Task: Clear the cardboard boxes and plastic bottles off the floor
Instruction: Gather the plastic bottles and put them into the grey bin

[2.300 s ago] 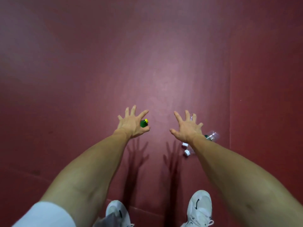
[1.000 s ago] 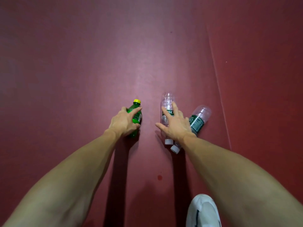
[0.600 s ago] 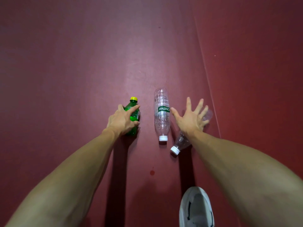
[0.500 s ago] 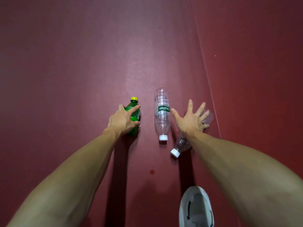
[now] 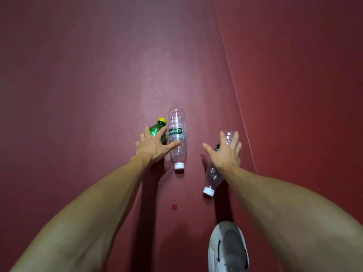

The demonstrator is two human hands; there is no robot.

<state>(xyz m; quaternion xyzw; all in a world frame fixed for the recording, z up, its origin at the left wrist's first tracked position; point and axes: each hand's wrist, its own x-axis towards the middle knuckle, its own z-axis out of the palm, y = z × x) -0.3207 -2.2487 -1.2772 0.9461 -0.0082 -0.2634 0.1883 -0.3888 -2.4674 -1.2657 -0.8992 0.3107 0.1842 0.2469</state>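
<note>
Three plastic bottles lie on the dark red floor [image 5: 98,95]. My left hand [image 5: 152,148] holds the small green bottle [image 5: 156,128] with the yellow cap, its fingers over the body. Its thumb stretches right and touches the clear bottle [image 5: 177,138] with the green label, which lies right beside the green one with its white cap towards me. My right hand [image 5: 225,154] lies flat along a second clear bottle [image 5: 213,176]. Its fingers are straight over the body and the thumb is spread to the left. That bottle's white cap points towards me.
My right shoe [image 5: 228,248], white and grey, stands on the floor close below the right-hand bottle. A floor seam [image 5: 237,99] runs diagonally just right of my right hand. A small dark red spot [image 5: 174,207] marks the floor between my arms.
My left hand has slid the green bottle right until it lies against the clear bottle, and its thumb now touches that one. My right hand has come down onto the second clear bottle.
</note>
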